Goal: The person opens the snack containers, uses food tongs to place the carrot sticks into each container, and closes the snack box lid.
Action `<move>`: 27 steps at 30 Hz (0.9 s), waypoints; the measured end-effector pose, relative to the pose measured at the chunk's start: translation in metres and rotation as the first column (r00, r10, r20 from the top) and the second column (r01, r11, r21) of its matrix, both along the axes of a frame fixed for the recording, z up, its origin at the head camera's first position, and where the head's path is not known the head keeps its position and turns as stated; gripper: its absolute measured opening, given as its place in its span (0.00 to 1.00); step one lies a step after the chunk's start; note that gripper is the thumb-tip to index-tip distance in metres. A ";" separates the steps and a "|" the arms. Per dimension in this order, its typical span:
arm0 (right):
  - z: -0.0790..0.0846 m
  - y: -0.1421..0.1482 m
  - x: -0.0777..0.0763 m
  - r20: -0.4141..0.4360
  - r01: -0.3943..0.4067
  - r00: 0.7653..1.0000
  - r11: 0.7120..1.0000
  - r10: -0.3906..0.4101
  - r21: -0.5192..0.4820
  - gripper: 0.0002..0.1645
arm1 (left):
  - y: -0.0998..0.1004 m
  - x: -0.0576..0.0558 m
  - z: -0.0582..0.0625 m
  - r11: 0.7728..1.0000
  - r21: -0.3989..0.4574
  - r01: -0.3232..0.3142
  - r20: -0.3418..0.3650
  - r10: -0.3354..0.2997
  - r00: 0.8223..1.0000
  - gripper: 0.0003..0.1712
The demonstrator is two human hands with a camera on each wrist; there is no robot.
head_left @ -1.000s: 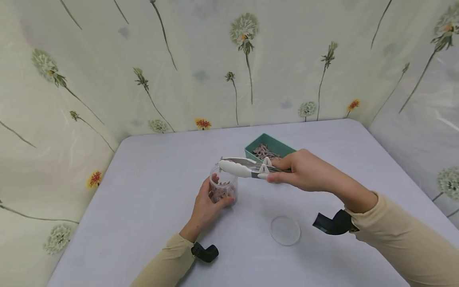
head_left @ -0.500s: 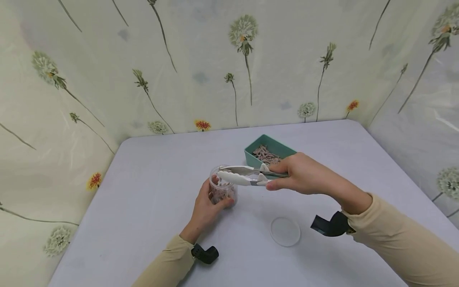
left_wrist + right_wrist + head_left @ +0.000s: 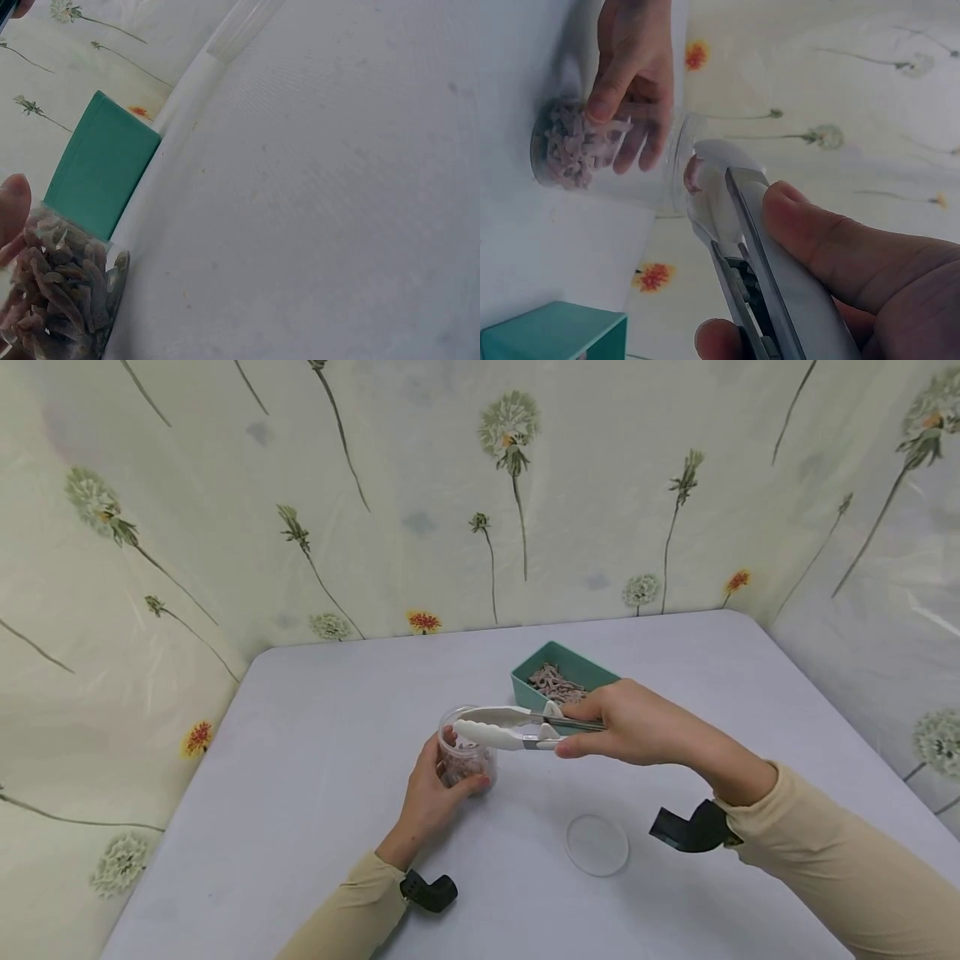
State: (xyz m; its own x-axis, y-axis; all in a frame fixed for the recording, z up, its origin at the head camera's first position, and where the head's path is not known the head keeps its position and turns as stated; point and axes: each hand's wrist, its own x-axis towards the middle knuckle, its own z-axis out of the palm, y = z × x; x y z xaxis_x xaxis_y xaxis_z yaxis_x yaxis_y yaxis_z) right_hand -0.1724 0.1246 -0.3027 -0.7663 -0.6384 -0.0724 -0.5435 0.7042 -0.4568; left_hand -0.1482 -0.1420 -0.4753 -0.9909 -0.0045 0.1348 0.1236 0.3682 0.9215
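So, the left hand (image 3: 429, 792) grips one jar (image 3: 476, 765), the right hand (image 3: 632, 723) clasps one pair of tongs (image 3: 501, 738) at its mouth, one green tub (image 3: 528, 697) and one clear disc (image 3: 597, 845) nearby!

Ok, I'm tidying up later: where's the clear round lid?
In the head view, the lid lies on the table, to the right of the jar and lower in frame.

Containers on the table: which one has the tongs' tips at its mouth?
The clear round jar, gripped by the left hand; the green rectangular box stands farther back.
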 end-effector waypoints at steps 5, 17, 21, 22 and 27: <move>0.001 0.001 0.000 -0.004 0.015 1.000 1.000 -0.015 0.006 0.14 | 0.000 0.000 0.000 1.000 0.013 0.006 -0.005 -0.006 1.000 0.46; -0.006 0.039 -0.038 -0.016 0.221 0.975 0.975 -0.220 0.027 0.38 | -0.001 0.001 0.000 1.000 0.009 -0.002 -0.003 0.002 1.000 0.49; -0.018 0.047 -0.053 -0.091 0.274 0.960 0.955 -0.265 0.112 0.29 | -0.002 0.001 0.000 1.000 0.012 -0.002 -0.001 0.002 1.000 0.49; -0.021 0.048 -0.056 -0.089 0.285 0.957 0.949 -0.274 0.135 0.28 | -0.002 0.001 -0.001 1.000 0.011 0.001 -0.002 -0.001 1.000 0.49; -0.033 0.047 -0.066 -0.074 0.294 0.956 0.925 -0.285 0.239 0.24 | 0.000 0.001 0.001 1.000 0.013 0.008 0.004 -0.008 1.000 0.49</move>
State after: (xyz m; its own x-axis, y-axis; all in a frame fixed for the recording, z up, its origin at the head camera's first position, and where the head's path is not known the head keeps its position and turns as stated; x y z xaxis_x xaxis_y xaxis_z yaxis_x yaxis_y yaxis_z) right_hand -0.2387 0.1715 -0.3359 -0.9201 -0.3547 -0.1660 -0.3126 0.9206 -0.2340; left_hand -0.1467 -0.1423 -0.4744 -0.9914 0.0021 0.1307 0.1229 0.3552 0.9267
